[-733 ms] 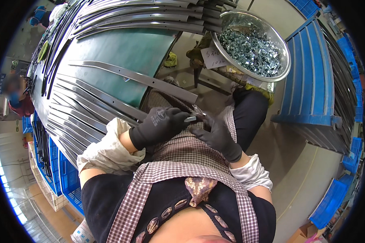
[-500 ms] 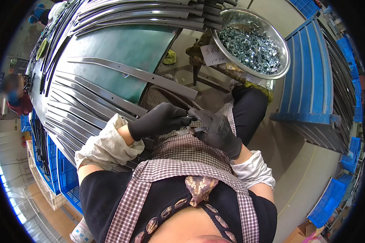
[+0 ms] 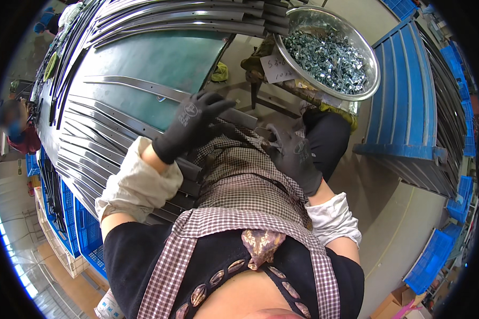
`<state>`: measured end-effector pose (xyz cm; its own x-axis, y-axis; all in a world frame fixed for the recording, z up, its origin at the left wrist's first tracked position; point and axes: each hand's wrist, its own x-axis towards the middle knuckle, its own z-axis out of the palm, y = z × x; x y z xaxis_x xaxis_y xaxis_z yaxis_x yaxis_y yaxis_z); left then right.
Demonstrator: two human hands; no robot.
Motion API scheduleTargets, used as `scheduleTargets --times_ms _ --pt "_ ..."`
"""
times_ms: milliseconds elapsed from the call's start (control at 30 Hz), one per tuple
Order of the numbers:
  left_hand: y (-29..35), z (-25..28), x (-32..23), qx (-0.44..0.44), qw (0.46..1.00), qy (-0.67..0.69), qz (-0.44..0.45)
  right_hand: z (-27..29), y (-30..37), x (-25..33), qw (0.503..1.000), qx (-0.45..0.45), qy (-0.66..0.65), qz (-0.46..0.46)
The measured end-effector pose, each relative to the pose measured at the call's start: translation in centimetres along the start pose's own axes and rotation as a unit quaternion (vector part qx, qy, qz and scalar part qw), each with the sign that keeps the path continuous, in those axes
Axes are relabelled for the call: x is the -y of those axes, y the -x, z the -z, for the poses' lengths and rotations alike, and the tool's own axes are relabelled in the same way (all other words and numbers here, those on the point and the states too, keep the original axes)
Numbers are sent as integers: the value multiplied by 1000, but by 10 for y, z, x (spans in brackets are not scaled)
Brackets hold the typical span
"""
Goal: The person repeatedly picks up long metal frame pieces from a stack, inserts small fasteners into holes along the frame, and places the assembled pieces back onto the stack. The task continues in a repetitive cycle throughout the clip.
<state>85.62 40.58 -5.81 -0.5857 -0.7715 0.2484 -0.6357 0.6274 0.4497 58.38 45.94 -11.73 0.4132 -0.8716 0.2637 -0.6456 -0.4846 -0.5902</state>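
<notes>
My left hand (image 3: 189, 125), in a black glove, reaches over the near end of a long dark metal strip (image 3: 244, 118). Its fingers and thumb are spread on either side of that strip, touching or just above it; I cannot tell which. My right hand (image 3: 295, 159), also gloved in black, is in front of the checked apron, with fingers curled and pinched. A small shiny metal clip (image 3: 263, 132) shows at its fingertips, its outline partly hidden. Several more dark strips (image 3: 112, 143) lie side by side on the green-topped table (image 3: 159, 58), left of my lap.
A steel bowl (image 3: 377, 80) full of small metal clips stands on a stool at the far right, a handwritten card (image 3: 278, 69) beside it. Further right is a blue metal bin (image 3: 399, 101) with strips behind. Blue crates (image 3: 93, 236) line the lower left. Another person (image 3: 21, 130) is at far left.
My hands were together over my lap and are now apart. The left has moved up and forward to the strip, its fingers spreading. My right hand has shifted slightly, still pinched.
</notes>
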Motion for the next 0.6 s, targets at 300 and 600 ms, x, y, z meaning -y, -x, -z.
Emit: scheduleTargets --times_ms 300,600 --pt "-4 -16 48 88 996 23 -20 1 -24 -16 999 43 -4 33" --pt "-7 -16 46 82 996 29 -33 -18 -48 -31 990 8 -115 81"
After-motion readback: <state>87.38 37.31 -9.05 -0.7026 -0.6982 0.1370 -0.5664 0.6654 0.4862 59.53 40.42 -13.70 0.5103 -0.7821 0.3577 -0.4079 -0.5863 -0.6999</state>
